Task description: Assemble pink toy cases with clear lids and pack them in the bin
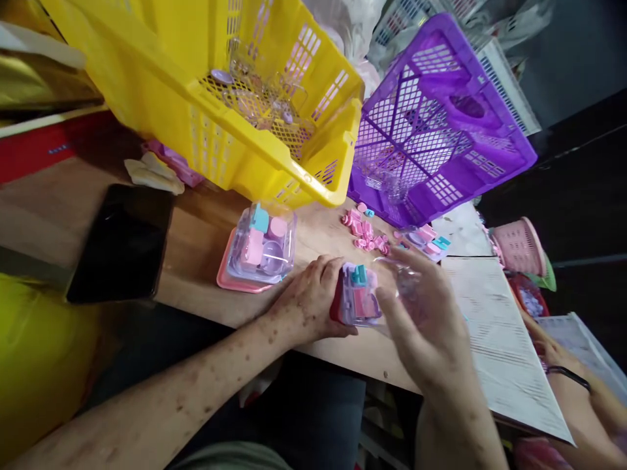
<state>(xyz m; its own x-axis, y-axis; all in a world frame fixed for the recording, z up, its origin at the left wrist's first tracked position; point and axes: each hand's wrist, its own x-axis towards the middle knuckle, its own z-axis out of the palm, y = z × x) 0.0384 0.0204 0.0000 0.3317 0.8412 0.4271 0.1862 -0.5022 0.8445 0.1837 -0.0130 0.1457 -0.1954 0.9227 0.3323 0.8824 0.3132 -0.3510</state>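
My left hand [313, 300] is wrapped around the left side of a small toy set, a lilac tray [360, 297] with pink and teal pieces and a red edge. Smeared by motion, my right hand [435, 320] hovers just right of that tray, with a clear plastic cover [411, 290] showing between its thumb and fingers. To the left of my left hand sits a clear box [264, 245] of pink, teal and lilac pieces, on a pink base [228, 277]. Loose pink pieces [362, 228] lie beyond my hands, beside another filled lilac tray [424, 240].
A yellow crate [274, 153] with clear covers inside stands behind the table [318, 228]. Next to it, a purple crate [494, 143] leans on its side. A black phone or tablet [122, 241] lies at left. Another person's hand [553, 349] shows at far right, near white board [504, 339].
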